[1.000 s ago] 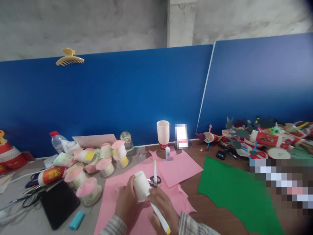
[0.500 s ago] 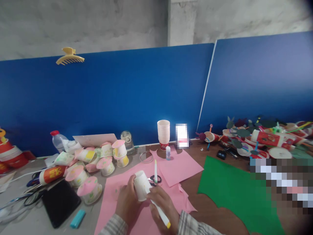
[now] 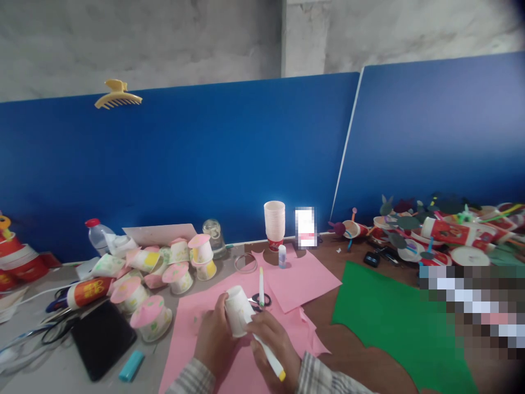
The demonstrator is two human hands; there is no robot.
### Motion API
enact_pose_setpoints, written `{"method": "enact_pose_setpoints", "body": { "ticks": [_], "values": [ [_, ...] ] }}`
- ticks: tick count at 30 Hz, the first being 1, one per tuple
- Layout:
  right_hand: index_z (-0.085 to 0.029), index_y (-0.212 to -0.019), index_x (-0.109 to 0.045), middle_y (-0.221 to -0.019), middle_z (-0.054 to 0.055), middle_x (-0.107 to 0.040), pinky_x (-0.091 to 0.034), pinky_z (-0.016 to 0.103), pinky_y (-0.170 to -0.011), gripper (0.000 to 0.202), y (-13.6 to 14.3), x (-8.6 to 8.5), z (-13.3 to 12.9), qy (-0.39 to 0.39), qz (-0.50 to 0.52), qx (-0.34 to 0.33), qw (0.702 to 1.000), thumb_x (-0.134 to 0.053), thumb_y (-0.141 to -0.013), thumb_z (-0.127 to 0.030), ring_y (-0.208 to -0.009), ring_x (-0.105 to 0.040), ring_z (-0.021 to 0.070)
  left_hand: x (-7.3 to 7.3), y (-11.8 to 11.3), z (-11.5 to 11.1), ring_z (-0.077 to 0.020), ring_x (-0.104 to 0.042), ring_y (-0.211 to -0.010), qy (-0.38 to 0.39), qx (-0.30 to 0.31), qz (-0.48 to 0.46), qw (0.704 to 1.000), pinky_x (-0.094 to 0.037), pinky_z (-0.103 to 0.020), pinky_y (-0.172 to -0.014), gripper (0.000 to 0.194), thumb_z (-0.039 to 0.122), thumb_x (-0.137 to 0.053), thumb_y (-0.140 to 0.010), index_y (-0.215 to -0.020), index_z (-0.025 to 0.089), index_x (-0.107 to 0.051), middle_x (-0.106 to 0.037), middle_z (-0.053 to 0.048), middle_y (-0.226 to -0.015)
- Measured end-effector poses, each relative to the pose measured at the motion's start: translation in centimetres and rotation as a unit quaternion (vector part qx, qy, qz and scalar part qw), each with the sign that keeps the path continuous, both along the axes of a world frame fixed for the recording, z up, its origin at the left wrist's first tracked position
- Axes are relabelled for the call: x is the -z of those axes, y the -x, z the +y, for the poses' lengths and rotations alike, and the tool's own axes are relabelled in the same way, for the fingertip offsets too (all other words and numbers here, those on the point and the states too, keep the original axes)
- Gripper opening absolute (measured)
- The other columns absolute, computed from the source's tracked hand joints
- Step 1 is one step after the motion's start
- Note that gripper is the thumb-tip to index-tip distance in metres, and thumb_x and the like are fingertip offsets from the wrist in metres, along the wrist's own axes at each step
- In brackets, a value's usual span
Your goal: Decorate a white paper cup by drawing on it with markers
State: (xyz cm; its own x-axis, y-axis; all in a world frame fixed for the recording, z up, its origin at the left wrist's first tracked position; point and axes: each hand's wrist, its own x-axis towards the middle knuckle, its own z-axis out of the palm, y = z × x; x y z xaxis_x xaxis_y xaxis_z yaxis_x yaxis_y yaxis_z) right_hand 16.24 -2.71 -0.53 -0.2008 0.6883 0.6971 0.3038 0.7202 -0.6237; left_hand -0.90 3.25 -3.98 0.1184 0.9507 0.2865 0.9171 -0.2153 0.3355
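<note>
My left hand (image 3: 214, 338) is wrapped round a white paper cup (image 3: 238, 311), held with its narrow base up and tilted. In my right hand (image 3: 274, 340) is a white marker pen (image 3: 268, 353) with a yellow end pointing down towards me. The pen's tip end is at the cup's right side; my fingers hide whether it touches. Beneath both hands lies pink paper (image 3: 184, 328). Just beyond the cup, another white marker with a green end (image 3: 261, 287) rests by black-handled scissors (image 3: 264, 299).
Cups with pink paper tops (image 3: 151, 318) crowd the left, near a black flat case (image 3: 104, 340) and a blue highlighter (image 3: 132, 366). A cup stack (image 3: 274, 224) and glue stick (image 3: 282, 256) stand behind. Green paper (image 3: 381, 323) lies right, below piled cup crafts (image 3: 447, 235).
</note>
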Motion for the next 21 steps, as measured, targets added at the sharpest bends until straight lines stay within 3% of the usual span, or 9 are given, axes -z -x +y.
{"method": "enact_pose_setpoints", "body": {
  "ticks": [5,21],
  "values": [
    [-0.027,-0.109,-0.052,-0.092,0.008,-0.057,-0.052,0.034,-0.074,0.042,-0.09,0.24,0.01,0.004,-0.018,-0.009,1.000,-0.053,-0.074,-0.004,-0.086,-0.058,0.0250,-0.07,-0.09,-0.06,-0.0242,-0.060,-0.071,0.001,0.001,0.011,1.000,-0.044,-0.031,-0.061,0.084,0.044,-0.067,-0.043,-0.114,0.021,-0.028,-0.063,-0.001,-0.083],
    [-0.025,-0.109,-0.054,-0.091,0.007,-0.059,-0.052,0.032,-0.071,0.042,-0.06,-0.17,-0.10,0.018,0.002,-0.019,1.000,-0.053,-0.073,-0.002,-0.079,-0.060,0.0238,-0.37,-0.25,-0.09,-0.0245,-0.060,-0.071,0.013,-0.011,0.004,1.000,-0.043,-0.030,-0.060,0.084,0.040,-0.066,-0.042,-0.114,0.020,-0.028,-0.065,-0.002,-0.084]
  ]
}}
